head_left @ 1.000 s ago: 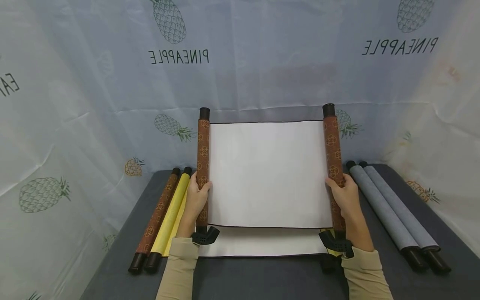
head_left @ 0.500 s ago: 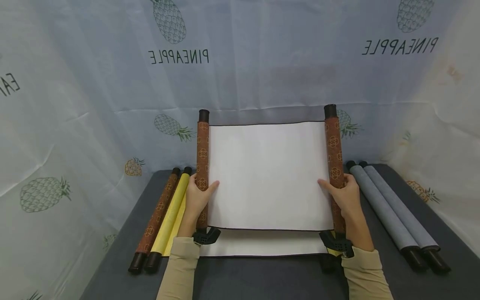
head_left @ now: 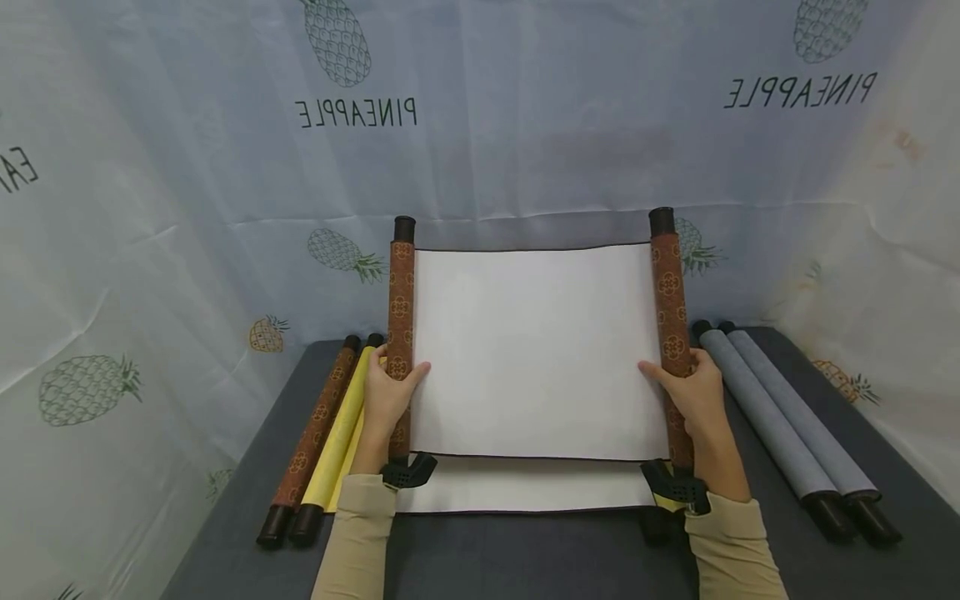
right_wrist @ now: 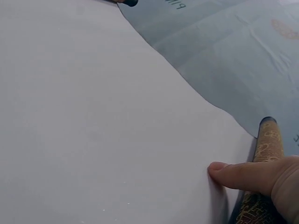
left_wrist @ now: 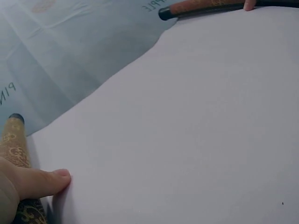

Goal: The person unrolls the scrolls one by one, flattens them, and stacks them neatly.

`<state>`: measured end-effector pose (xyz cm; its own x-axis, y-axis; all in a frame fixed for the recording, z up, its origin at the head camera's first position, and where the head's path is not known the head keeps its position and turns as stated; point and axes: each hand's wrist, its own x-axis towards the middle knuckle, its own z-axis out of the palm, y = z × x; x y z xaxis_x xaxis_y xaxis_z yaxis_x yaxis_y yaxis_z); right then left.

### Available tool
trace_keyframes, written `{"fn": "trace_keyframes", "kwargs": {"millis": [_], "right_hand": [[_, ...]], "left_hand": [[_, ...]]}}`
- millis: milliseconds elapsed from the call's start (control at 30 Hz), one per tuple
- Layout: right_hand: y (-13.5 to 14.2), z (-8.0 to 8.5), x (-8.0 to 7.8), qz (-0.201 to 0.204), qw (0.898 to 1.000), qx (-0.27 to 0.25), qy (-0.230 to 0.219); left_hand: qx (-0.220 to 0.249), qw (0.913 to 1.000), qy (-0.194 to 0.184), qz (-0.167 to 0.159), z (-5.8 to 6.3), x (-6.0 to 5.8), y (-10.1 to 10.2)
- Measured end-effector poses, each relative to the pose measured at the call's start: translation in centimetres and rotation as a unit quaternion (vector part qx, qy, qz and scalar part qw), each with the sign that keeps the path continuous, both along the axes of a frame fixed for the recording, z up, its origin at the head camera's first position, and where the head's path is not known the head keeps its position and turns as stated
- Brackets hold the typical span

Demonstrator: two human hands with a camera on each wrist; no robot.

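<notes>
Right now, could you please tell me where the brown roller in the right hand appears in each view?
Head: the brown roller is right of centre, nearly upright in the right hand.
Left wrist: the roller lies along the top edge, towards the right.
Right wrist: the roller is at lower right, partly behind the hand.
Shared landmark: the white paper reaching from it.

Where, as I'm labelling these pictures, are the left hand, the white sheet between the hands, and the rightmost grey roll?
Left hand (head_left: 385, 401): head view, middle, near the thumb's base.
White sheet (head_left: 534, 352): head view, middle of its face.
Rightmost grey roll (head_left: 800, 415): head view, middle of its grey length.
</notes>
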<state>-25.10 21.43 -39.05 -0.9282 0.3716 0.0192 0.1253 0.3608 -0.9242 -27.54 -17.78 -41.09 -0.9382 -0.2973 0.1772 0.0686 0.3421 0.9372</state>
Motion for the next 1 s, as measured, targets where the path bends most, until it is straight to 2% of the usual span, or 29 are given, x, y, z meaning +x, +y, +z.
{"fn": "trace_keyframes", "kwargs": {"millis": [333,633,1000], "right_hand": [[0.4,0.2,0.0,-0.006,1.0,0.004,-0.018],[1.0,0.0,-0.1,-0.003,1.0,0.007,-0.011],[1.4,0.3,0.2,-0.01,0.999,0.047,-0.011]], "left_hand": [[-0.005,0.9999,0.001,-0.016,0.0,0.2,-0.3],[-0.011,0.9985,0.038,-0.037,0.2,0.3,-0.7],[-0.02,0.9982,0.049,-0.027,0.5,0.3,-1.1]]}}
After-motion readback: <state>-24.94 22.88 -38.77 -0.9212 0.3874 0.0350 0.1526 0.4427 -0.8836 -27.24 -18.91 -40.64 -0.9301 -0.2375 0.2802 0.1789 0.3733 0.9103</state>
